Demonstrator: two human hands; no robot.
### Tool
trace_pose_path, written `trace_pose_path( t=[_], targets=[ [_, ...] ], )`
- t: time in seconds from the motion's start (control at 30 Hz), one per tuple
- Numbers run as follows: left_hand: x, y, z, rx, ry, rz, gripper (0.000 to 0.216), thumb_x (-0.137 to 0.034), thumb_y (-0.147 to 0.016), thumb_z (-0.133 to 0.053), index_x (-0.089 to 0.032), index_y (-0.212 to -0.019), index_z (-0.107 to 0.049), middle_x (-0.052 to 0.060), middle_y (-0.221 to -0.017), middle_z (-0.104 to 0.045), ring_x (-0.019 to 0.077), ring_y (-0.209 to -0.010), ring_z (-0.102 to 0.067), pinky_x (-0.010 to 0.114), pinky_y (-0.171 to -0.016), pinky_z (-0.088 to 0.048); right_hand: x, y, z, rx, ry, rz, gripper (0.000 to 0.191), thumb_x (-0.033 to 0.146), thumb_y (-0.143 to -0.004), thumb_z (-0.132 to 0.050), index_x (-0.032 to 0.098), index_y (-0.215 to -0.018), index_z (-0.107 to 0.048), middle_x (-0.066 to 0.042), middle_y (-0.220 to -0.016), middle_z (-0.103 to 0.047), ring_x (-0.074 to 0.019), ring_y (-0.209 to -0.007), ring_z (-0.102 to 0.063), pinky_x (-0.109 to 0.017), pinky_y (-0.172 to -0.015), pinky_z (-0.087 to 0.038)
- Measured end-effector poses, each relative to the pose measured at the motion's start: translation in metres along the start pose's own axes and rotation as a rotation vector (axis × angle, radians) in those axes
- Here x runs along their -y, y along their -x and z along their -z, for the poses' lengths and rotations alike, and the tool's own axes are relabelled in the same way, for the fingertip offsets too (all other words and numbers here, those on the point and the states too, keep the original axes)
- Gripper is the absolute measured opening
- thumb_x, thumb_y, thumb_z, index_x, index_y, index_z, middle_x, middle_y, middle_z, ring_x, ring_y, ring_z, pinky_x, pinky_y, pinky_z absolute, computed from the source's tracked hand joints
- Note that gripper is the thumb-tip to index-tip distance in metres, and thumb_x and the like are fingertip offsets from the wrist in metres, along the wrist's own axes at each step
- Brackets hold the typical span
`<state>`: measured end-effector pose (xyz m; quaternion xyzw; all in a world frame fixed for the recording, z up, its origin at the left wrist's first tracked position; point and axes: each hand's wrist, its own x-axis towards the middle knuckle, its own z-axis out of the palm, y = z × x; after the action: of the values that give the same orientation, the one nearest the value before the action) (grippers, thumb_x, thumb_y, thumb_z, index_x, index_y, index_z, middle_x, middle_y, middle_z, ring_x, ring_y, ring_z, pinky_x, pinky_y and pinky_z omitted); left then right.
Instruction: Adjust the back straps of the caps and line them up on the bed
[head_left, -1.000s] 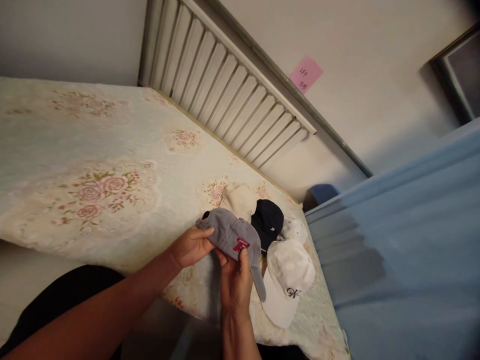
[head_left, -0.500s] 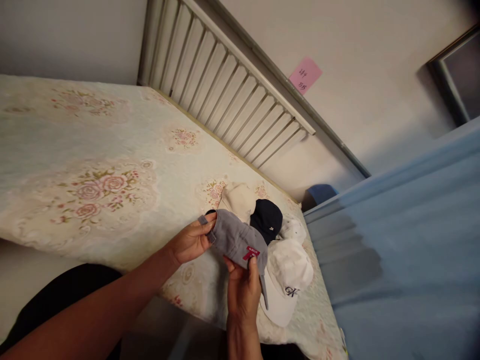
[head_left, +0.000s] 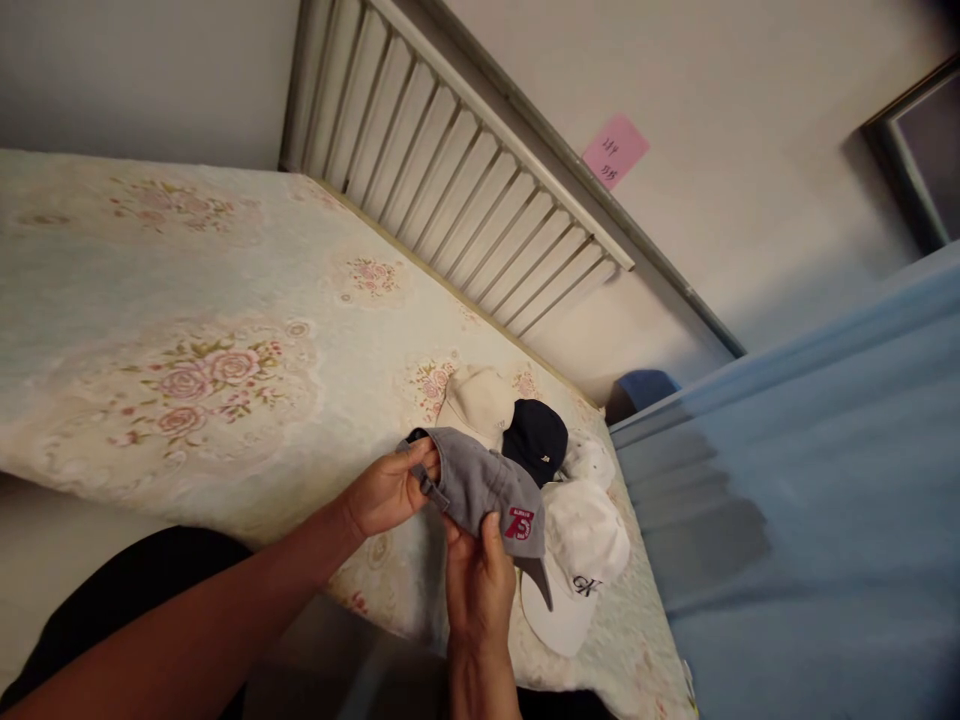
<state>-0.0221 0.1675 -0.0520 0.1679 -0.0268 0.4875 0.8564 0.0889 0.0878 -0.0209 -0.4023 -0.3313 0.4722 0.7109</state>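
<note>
I hold a grey cap with a red emblem in both hands above the mattress edge. My left hand pinches the cap's back strap. My right hand grips the crown from below, thumb beside the emblem, and the brim points down and to the right. Just behind the grey cap lie a beige cap, a navy cap and a white cap with dark lettering. A further white cap lies next to the navy one.
The caps lie on a floral quilted mattress near its right corner. A slatted metal bed rail stands behind it against a wall with a pink note. A blue curtain hangs at right.
The grey cap has been turned in my hands, so the red emblem now faces up and the brim has swung down to the right. My left fingers have shifted along the strap.
</note>
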Motion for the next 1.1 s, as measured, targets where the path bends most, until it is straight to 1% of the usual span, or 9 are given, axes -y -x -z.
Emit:
trace_pose_path(
  t=[0.13, 0.23, 0.3, 0.37, 0.5, 0.63, 0.83, 0.97, 1.1],
  targets=[
    [-0.001, -0.003, -0.001, -0.049, 0.082, 0.021, 0.017, -0.018, -0.091, -0.05, -0.015, -0.093, -0.067, 0.004, -0.087, -0.072, 0.0133, -0.079, -0.067, 0.024, -0.077, -0.049, 0.004, 0.002, 0.006, -0.023, -0.068, -0.05, 0.049, 0.037, -0.086, -0.059, 0.028, -0.133, -0.049, -0.008, -0.131, -0.059, -0.0249, -0.119, -0.056, -0.053, -0.103, -0.041],
    [0.0, -0.002, -0.002, -0.068, 0.125, 0.043, 0.02, -0.017, -0.092, -0.048, -0.015, -0.088, -0.067, 0.004, -0.087, -0.073, 0.0129, -0.08, -0.067, 0.024, -0.078, -0.049, 0.006, 0.004, 0.008, -0.04, -0.11, -0.064, 0.045, 0.035, -0.083, -0.063, 0.026, -0.126, -0.055, -0.008, -0.127, -0.062, -0.0259, -0.118, -0.057, -0.055, -0.102, -0.041],
    [0.0, -0.002, -0.002, -0.075, 0.133, 0.05, 0.021, -0.018, -0.093, -0.047, -0.014, -0.09, -0.067, 0.005, -0.09, -0.072, 0.0136, -0.083, -0.067, 0.024, -0.081, -0.049, 0.009, 0.004, 0.007, -0.037, -0.129, -0.067, 0.042, 0.035, -0.082, -0.064, 0.025, -0.123, -0.058, -0.008, -0.126, -0.063, -0.0264, -0.118, -0.057, -0.055, -0.103, -0.04],
    [0.0, -0.002, -0.003, -0.084, 0.129, 0.05, 0.024, -0.025, -0.094, -0.045, -0.013, -0.097, -0.066, 0.007, -0.095, -0.072, 0.0157, -0.088, -0.067, 0.027, -0.085, -0.049, 0.012, 0.005, 0.005, -0.041, -0.146, -0.063, 0.043, 0.034, -0.081, -0.066, 0.025, -0.122, -0.058, -0.008, -0.127, -0.062, -0.0268, -0.119, -0.056, -0.056, -0.104, -0.04],
    [-0.001, -0.002, -0.004, -0.086, 0.154, 0.058, 0.045, -0.044, -0.096, -0.037, -0.01, -0.109, -0.063, 0.013, -0.101, -0.07, 0.019, -0.092, -0.067, 0.03, -0.086, -0.05, 0.017, 0.006, 0.003, -0.06, -0.15, -0.051, 0.049, 0.034, -0.08, -0.066, 0.027, -0.127, -0.054, -0.008, -0.133, -0.058, -0.0274, -0.122, -0.054, -0.057, -0.103, -0.039],
    [0.0, -0.002, -0.004, -0.113, 0.195, 0.079, 0.053, -0.049, -0.096, -0.031, -0.009, -0.108, -0.062, 0.014, -0.1, -0.071, 0.0215, -0.093, -0.068, 0.032, -0.083, -0.051, 0.02, 0.008, 0.008, -0.114, -0.161, -0.056, 0.051, 0.033, -0.078, -0.069, 0.029, -0.126, -0.054, -0.008, -0.13, -0.06, -0.0264, -0.118, -0.057, -0.056, -0.101, -0.041],
    [0.0, -0.004, -0.004, -0.193, 0.222, 0.086, 0.052, -0.042, -0.098, -0.027, -0.007, -0.098, -0.065, 0.014, -0.089, -0.073, 0.022, -0.089, -0.069, 0.035, -0.085, -0.051, 0.027, 0.012, 0.017, -0.134, -0.113, -0.067, 0.056, 0.036, -0.077, -0.07, 0.027, -0.129, -0.053, -0.008, -0.121, -0.066, -0.0257, -0.115, -0.059, -0.054, -0.101, -0.042],
    [0.001, -0.003, -0.007, -0.202, 0.217, 0.106, 0.048, -0.036, -0.099, -0.029, -0.006, -0.097, -0.066, 0.014, -0.086, -0.073, 0.0202, -0.084, -0.07, 0.033, -0.083, -0.053, 0.033, 0.013, 0.019, -0.123, -0.105, -0.077, 0.052, 0.038, -0.077, -0.07, 0.026, -0.126, -0.056, -0.007, -0.121, -0.066, -0.0252, -0.116, -0.058, -0.053, -0.105, -0.039],
    [0.003, -0.003, -0.007, -0.263, 0.197, 0.122, 0.041, -0.026, -0.099, -0.031, -0.007, -0.093, -0.067, 0.012, -0.085, -0.074, 0.0182, -0.081, -0.071, 0.031, -0.081, -0.054, 0.034, 0.013, 0.021, -0.125, -0.121, -0.079, 0.05, 0.038, -0.078, -0.069, 0.025, -0.125, -0.057, -0.008, -0.122, -0.066, -0.025, -0.119, -0.056, -0.053, -0.108, -0.034]
  ],
)
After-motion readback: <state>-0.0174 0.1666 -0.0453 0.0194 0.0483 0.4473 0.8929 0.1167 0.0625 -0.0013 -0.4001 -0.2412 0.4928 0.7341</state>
